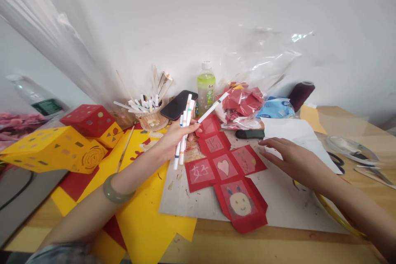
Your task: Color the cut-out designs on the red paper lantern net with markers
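Note:
My left hand (182,131) is closed around several white marker pens (183,142) with coloured bands. One pen (213,108) sticks out to the upper right from between thumb and finger. Below and right of that hand lies an unfolded red paper box (218,181), with a heart, a rabbit face and written characters on its panels. My right hand (278,152) hovers to the right of the box, fingers stretched out and holding nothing. Beneath it are a white sheet (297,136) and a dark-handled tool (250,134), partly seen.
Yellow paper (145,214) spreads at the left, with decorated yellow and red paper boxes (88,119) behind it. A pen basket (152,120), a black phone (176,105), a green drink bottle (206,88) and a clear bag of red scraps (243,101) line the wall.

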`<state>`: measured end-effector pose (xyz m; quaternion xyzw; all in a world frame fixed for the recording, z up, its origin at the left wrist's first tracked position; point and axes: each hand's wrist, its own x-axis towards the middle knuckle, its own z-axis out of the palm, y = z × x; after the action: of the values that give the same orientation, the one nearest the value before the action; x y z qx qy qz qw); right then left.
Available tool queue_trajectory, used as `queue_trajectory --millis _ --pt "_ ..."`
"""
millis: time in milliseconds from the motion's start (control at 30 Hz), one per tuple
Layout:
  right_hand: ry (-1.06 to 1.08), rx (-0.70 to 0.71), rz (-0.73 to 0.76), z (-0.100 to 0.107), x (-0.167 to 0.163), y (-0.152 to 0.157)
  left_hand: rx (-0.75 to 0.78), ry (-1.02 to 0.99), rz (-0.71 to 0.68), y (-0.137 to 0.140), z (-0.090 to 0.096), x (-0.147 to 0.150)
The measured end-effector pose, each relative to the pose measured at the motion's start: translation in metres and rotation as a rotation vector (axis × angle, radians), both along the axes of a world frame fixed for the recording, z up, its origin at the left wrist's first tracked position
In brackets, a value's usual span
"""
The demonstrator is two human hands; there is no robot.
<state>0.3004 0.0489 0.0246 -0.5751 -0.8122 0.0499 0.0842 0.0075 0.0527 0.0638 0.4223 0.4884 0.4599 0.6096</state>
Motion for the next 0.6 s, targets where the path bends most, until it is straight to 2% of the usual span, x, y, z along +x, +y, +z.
queue_trajectory --millis 200,367,600 --pt "0.043 -0.072 0.048 0.002 -0.011 0.012 0.047 0.016 0.051 -0.001 0.004 0.0" --pt "0.054 -0.056 0.109 0.007 -0.03 0.018 0.098 0.035 0.035 0.002 0.0 -0.005" --pt "0.09 -0.072 0.144 0.008 -0.052 0.031 0.072 0.017 0.065 0.004 0.0 -0.007"
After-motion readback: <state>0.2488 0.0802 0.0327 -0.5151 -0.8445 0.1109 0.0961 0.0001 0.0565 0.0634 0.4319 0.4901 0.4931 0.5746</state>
